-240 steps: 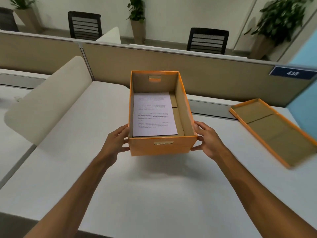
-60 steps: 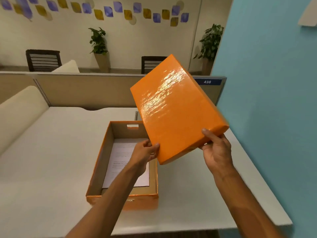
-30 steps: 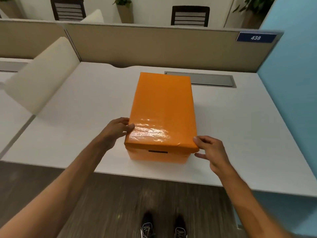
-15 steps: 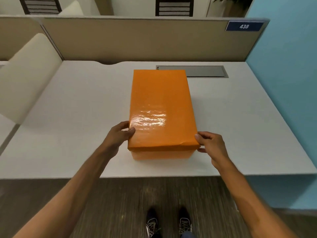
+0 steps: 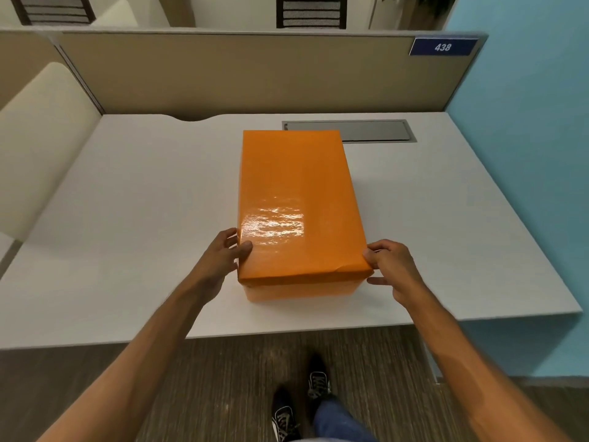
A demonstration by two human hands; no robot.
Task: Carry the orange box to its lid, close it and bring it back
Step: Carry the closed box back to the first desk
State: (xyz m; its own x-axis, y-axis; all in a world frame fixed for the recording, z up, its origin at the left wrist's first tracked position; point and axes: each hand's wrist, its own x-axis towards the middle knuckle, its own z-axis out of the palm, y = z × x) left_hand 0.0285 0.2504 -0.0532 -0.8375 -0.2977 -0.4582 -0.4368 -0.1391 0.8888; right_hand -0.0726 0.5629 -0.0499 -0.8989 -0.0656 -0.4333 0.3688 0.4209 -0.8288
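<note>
The box (image 5: 299,290) sits closed on the white counter (image 5: 127,218), near its front edge. Its glossy orange lid (image 5: 296,199) is fully seated, with a small crease at the near right corner. The left hand (image 5: 223,253) presses the lid's near left corner, thumb on top; the right hand (image 5: 390,266) pinches the near right corner. So each grip holds the lid. Bare counter lies open on both sides. A partition (image 5: 255,71) closes the back and a blue wall (image 5: 526,154) the right.
</note>
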